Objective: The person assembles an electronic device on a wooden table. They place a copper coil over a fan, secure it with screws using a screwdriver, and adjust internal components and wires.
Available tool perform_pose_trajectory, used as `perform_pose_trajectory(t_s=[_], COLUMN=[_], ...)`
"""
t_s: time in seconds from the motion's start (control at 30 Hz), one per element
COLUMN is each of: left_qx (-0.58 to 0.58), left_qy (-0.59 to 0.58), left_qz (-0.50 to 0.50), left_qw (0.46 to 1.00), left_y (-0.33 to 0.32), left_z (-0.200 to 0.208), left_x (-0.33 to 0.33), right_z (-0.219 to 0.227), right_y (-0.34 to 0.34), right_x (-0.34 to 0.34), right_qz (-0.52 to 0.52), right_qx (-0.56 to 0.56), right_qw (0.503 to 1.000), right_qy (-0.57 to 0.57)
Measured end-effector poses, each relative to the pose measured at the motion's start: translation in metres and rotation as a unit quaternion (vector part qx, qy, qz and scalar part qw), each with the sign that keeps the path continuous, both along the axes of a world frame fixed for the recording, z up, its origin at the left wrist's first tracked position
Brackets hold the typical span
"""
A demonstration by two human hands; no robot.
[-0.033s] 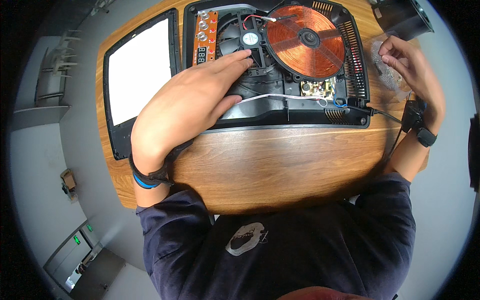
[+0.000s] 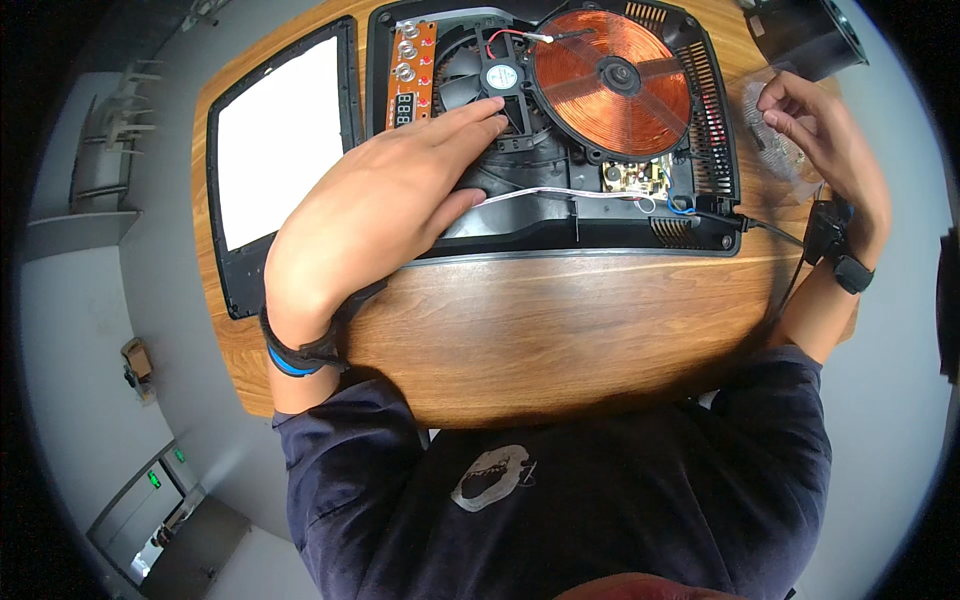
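Note:
An opened induction cooker base (image 2: 600,237) lies on the table, with a round copper coil (image 2: 560,85), a cooling fan (image 2: 461,90) and an orange control board (image 2: 424,75) inside. Fingers stretched out, my left hand (image 2: 375,190) rests over the fan's near side and the housing below it. A white wire (image 2: 560,191) runs from beside its thumb toward the gold-coloured circuit board (image 2: 622,178). At the right, my right hand (image 2: 815,125) is curled over a clear plastic bag (image 2: 768,145), thumb and fingers pinched. What is between those fingertips is too small to make out.
To the left lies the black-framed top panel (image 2: 285,140) with a white face. A dark cylindrical container (image 2: 808,38) stands at the far right. The power cord (image 2: 775,231) leaves the cooker toward my right wrist. The wooden table (image 2: 560,330) has a rounded near edge.

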State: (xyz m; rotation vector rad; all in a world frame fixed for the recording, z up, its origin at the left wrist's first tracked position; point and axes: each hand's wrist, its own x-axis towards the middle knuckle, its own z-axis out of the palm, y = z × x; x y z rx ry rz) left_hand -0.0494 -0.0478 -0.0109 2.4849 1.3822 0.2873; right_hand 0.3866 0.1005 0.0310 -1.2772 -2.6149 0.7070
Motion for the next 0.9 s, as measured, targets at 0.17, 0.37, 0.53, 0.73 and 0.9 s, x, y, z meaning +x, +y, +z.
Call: perform_pose_trajectory(t_s=[0.17, 0.37, 0.53, 0.73, 0.9], left_qx=[0.011, 0.018, 0.031, 0.003, 0.009], left_qy=[0.025, 0.022, 0.027, 0.011, 0.014], left_qz=[0.001, 0.041, 0.031, 0.033, 0.025], left_qw=[1.0, 0.999, 0.999, 0.999, 1.0], left_y=[0.001, 0.002, 0.004, 0.008, 0.006], left_z=[-0.001, -0.004, -0.006, -0.002, -0.002], left_x=[0.006, 0.011, 0.009, 0.009, 0.008], right_z=[-0.001, -0.004, -0.006, -0.006, -0.01], right_y=[0.003, 0.007, 0.008, 0.004, 0.007], right_x=[-0.002, 0.0, -0.001, -0.006, -0.001], right_qz=[0.004, 0.017, 0.018, 0.01, 0.021], right_qx=[0.002, 0.004, -0.001, 0.003, 0.007], right_qw=[1.0, 1.0, 1.0, 1.0, 1.0], right_qy=[-0.015, -0.018, -0.024, -0.022, -0.019])
